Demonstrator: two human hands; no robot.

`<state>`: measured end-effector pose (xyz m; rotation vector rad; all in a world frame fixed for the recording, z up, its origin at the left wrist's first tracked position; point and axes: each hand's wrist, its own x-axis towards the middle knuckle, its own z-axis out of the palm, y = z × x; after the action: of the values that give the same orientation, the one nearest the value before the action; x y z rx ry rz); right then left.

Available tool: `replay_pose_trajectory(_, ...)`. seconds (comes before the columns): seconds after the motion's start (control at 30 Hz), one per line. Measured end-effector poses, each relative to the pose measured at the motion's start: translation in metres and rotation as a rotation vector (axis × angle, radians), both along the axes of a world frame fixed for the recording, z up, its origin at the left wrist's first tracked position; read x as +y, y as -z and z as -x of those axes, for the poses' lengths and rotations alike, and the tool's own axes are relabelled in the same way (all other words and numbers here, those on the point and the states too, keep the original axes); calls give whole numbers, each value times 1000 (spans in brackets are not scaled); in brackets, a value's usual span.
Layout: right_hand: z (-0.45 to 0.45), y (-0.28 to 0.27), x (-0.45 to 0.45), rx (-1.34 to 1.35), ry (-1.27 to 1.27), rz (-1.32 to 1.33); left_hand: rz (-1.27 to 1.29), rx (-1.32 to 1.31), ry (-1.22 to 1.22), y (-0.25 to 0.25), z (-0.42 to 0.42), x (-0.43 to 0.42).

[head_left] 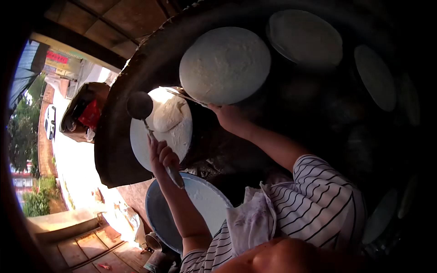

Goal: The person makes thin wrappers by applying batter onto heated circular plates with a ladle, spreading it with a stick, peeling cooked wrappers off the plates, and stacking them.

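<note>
My left hand (162,157) is closed around the handle of a ladle (139,106), whose dark bowl hangs over the edge of a white round of batter (145,148). A thicker mound of batter (169,117) lies on that round. My right hand (224,116) is closed on a thin, flat scraper (182,94), partly in shadow, which reaches over the far side of the same round. Beyond it sits a larger white round (225,65). Below my left hand stands a bucket (152,214) with white batter inside.
The rounds lie on a big dark griddle with a curved rim (102,150). Further pale rounds (305,38) (375,78) are in the shadow to the right. A dark object with a red part (90,113) stands outside the rim. Tiled floor (102,243) shows lower left.
</note>
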<state>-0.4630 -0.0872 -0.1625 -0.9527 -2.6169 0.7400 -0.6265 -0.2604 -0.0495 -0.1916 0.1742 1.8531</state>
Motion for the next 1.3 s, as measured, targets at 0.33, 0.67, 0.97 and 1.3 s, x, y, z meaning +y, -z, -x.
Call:
replay_pose_trajectory(0.33, 32, 28, 38, 181, -225, 85, 112, -270, -44, 3, 30, -21)
replay_pose_trajectory(0.67, -14, 16, -55, 268, 2, 678, 338, -102, -299, 65, 20, -6)
replay_pose_trajectory(0.97, 40, -27, -52, 595, -112, -103, -339, -539, -314, -24, -44, 3)
replay_pose_trajectory(1.3, -2, 20, -58, 431, -323, 510, -350, -220, -71, -146, -67, -3)
